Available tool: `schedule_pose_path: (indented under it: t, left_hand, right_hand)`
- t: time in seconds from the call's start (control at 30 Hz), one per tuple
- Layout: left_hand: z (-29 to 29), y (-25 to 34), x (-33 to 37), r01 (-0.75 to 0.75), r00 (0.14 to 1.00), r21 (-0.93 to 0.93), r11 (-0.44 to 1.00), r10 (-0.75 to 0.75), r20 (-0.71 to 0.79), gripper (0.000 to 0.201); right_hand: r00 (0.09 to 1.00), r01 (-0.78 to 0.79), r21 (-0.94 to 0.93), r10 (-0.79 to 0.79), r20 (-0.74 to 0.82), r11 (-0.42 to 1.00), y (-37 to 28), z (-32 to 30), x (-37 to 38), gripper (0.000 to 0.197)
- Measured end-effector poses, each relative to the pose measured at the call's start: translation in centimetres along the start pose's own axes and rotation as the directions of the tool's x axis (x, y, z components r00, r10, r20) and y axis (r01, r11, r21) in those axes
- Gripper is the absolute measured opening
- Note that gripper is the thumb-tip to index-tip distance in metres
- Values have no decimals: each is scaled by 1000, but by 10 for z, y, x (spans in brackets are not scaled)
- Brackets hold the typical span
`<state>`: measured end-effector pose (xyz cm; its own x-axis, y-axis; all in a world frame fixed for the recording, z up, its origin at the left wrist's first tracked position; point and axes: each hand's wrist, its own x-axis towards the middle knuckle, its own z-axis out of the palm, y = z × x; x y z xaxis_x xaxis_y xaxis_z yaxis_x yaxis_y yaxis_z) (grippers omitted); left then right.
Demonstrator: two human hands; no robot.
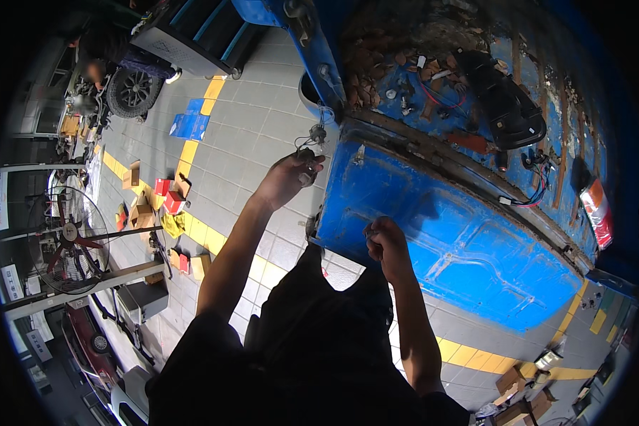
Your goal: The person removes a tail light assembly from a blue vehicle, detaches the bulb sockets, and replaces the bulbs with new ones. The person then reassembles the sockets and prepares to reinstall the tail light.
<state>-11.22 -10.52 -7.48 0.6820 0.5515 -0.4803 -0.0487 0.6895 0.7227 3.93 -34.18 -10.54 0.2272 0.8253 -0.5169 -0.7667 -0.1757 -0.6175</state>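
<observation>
My left hand [290, 180] is raised beside the left edge of a blue truck bed, its fingers closed on a small wired fitting [306, 155] that looks like a lamp socket. Just above my fingers hangs another grey round socket [318, 133], on thin wires running up to the bed's corner. My right hand [388, 246] is over the lowered blue tailgate [468, 248], fingers pinched together; a small thing may be between them, too small to name.
A black lamp housing [504, 106], wire harnesses [541, 186] and dry leaves [366, 82] lie in the rusty bed. A red-and-white packet [598, 213] sits at its right. Leftward are small boxes [172, 201], a fan [69, 233], a wheel [133, 92] and a person [106, 46].
</observation>
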Motion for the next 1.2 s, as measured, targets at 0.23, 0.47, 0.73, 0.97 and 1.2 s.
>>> schedule_pose_path:
  t: [0.23, 0.47, 0.73, 0.97, 1.2]
  left_hand:
    - [-21, -6, -1, -5, 990, -101, 995, 18, 137, 30]
    - [-24, -4, 8, -167, 983, 121, 979, 156, 92, 34]
    - [-38, 14, 2, 34, 996, 275, 961, -54, 66, 42]
    - [-41, 51, 7, 167, 953, 374, 912, -246, 174, 44]
    - [-62, 70, 23, 333, 865, 236, 913, -395, 309, 22]
  right_hand:
    - [997, 55, -27, -56, -59, 998, 46, 100, 58, 23]
    - [908, 268, -388, -366, -203, 882, 63, 140, 89, 21]
    - [767, 387, -712, -633, -104, 586, 43, 152, 90, 15]
    - [765, 118, -920, -625, -155, 373, 15, 178, 82, 24]
    - [631, 38, -904, -712, -309, 426, 15, 214, 84, 29]
